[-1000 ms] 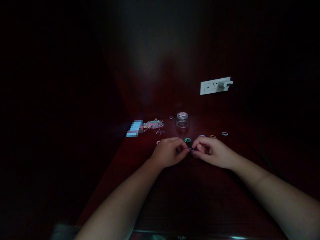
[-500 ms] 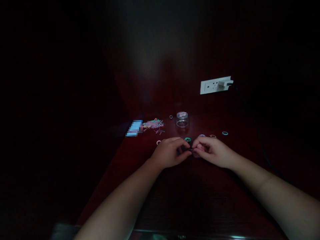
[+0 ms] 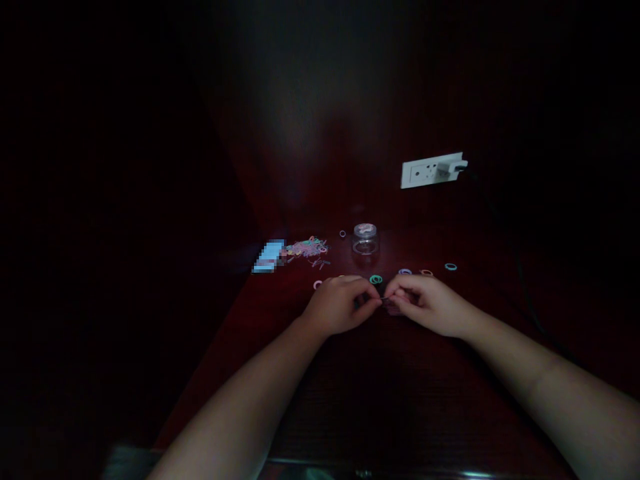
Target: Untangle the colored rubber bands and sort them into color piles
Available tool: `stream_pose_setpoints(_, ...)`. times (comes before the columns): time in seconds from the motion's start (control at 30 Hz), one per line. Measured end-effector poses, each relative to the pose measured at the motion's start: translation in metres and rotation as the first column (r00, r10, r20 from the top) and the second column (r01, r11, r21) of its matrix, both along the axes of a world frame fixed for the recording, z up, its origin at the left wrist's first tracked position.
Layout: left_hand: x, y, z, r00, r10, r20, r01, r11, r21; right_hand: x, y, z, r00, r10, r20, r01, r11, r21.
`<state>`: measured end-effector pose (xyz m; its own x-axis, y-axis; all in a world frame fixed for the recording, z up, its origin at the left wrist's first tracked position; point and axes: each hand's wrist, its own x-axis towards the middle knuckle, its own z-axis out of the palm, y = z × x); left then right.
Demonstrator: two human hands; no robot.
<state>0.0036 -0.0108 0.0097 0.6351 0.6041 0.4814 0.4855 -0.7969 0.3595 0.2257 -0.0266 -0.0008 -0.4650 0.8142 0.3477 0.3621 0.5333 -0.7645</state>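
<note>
My left hand point(image 3: 343, 303) and my right hand point(image 3: 425, 303) almost meet over the dark red table point(image 3: 350, 393). Both are closed in a pinch, with a small thin item between the fingertips, too small and dark to name. Below my right fingertips lies something pinkish, hard to make out. Just beyond the hands are a green ring point(image 3: 375, 279), a purple ring point(image 3: 405, 272) and an orange ring point(image 3: 427, 272). A pale pink ring point(image 3: 317, 285) shows beside my left hand, and a light blue ring point(image 3: 451, 267) lies to the right.
A clear lidded jar point(image 3: 365, 241) stands behind the hands, with a small ring point(image 3: 343, 234) to its left. Farther left are a pile of colourful bands point(image 3: 307, 248) and a bright blurred rectangle point(image 3: 269, 257). A white socket point(image 3: 431, 171) with plug and dark cable is on the wall.
My left thumb and finger have come closer together. The hands have otherwise hardly moved, and the objects on the table stay where they were.
</note>
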Motion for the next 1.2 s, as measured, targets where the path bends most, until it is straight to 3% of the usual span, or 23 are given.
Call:
stream_pose_setpoints(0.37,0.0000,-0.0002,0.0004,1.000,-0.003,0.002,0.003,1.000,0.002,0.0033,0.0013,-0.0079,0.998,0.038,0.053,-0.038,0.999,-0.005)
stream_pose_setpoints(0.57,0.0003,-0.0005,0.0004,1.000,-0.001,-0.023,0.001,1.000,-0.003,0.0025,0.0025,-0.0046,0.996,-0.010,0.087,0.007,0.999,0.039)
stream_pose_setpoints(1.2,0.0000,-0.0014,0.0009,0.999,-0.027,-0.031,0.027,1.000,-0.001,0.0013,0.0008,-0.0032,1.000,0.014,0.024,-0.014,1.000,0.004)
